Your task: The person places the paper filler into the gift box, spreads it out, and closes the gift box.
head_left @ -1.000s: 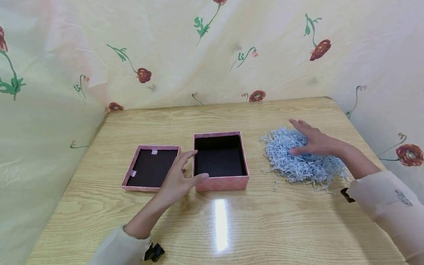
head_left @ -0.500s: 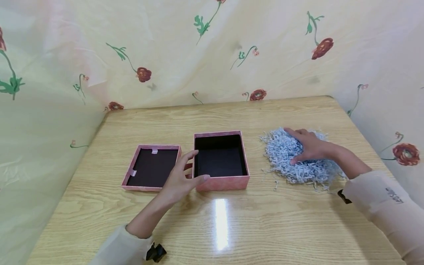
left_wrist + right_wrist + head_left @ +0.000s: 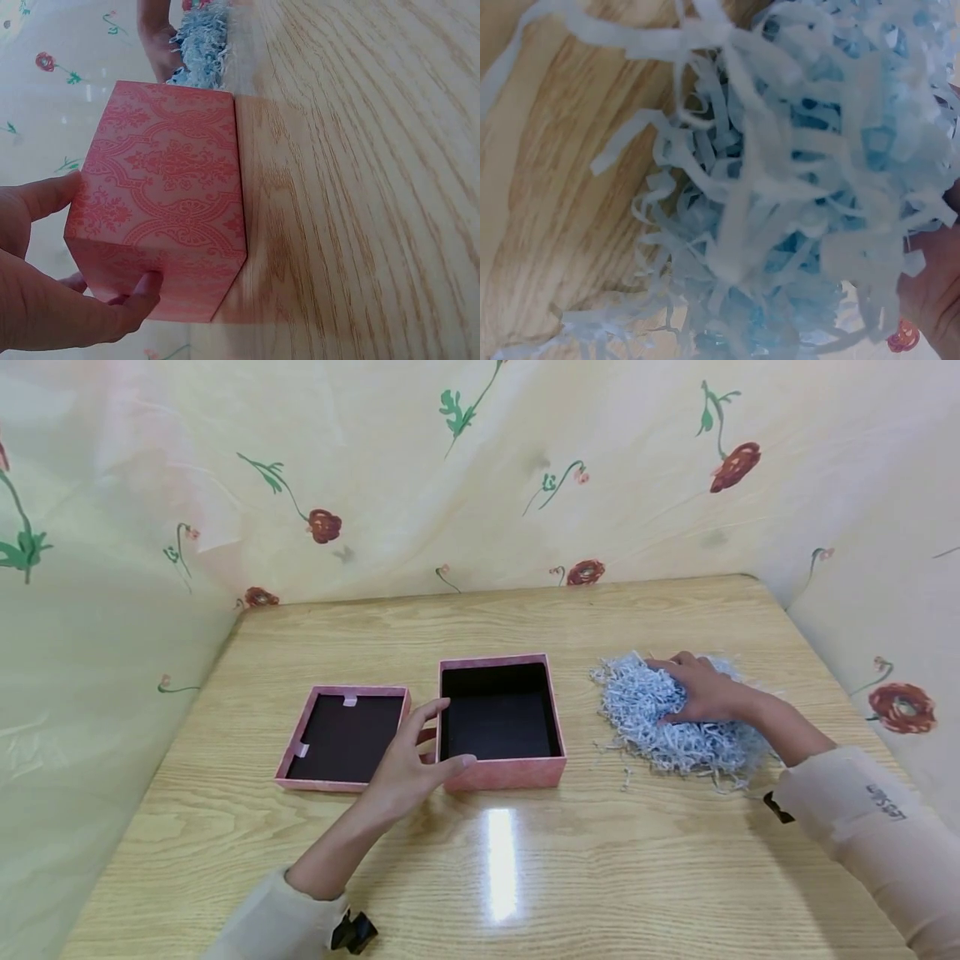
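In the head view, a pink box (image 3: 504, 774) with a black inside stands open near the table's middle. My left hand (image 3: 405, 768) holds its near left corner, thumb at the front rim and fingers along the left side. The left wrist view shows the box's pink damask pattern (image 3: 176, 161) and the bent fingers (image 3: 142, 296) against its side. To the right lies a heap of pale blue shredded paper (image 3: 637, 702). My right hand (image 3: 705, 689) grips a bunch of it, fingertips sunk in the strands. Curly shreds (image 3: 795, 187) fill much of the right wrist view.
A shallow pink lid (image 3: 345, 739), black inside with two small light tabs, lies left of the box. Loose paper bits (image 3: 626, 777) lie beside the heap. A flower-printed sheet (image 3: 375, 485) hangs behind and beside the wooden table (image 3: 420, 877).
My right hand has come down from above the shredded paper into the heap, and its fingers have closed in on the strands. My left hand stays at the box corner.
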Motion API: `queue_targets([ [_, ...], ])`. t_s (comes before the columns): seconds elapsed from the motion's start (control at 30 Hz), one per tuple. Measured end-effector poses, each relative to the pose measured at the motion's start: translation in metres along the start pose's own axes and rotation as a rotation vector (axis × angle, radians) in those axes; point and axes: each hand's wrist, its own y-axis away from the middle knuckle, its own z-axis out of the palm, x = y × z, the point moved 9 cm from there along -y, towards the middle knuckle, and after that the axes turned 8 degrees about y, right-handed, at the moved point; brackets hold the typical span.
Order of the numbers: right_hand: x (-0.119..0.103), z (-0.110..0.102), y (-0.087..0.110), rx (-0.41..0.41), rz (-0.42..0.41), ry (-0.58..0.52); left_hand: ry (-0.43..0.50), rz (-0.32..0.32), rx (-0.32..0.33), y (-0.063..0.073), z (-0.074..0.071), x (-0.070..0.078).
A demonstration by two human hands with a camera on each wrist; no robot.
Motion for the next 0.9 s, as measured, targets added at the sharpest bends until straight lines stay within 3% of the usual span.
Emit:
queue_targets([
  [0.23,-0.001,-0.003,0.0,0.03,-0.017,0.031,-0.008,0.01,-0.002,0.0,0.0,0.002],
  [0.5,0.004,-0.003,0.003,-0.008,0.052,-0.029,-0.008,0.02,-0.003,0.001,0.0,0.001],
  [0.9,0.021,-0.024,0.018,0.001,0.207,-0.125,-0.012,0.021,0.003,0.005,0.0,-0.003],
])
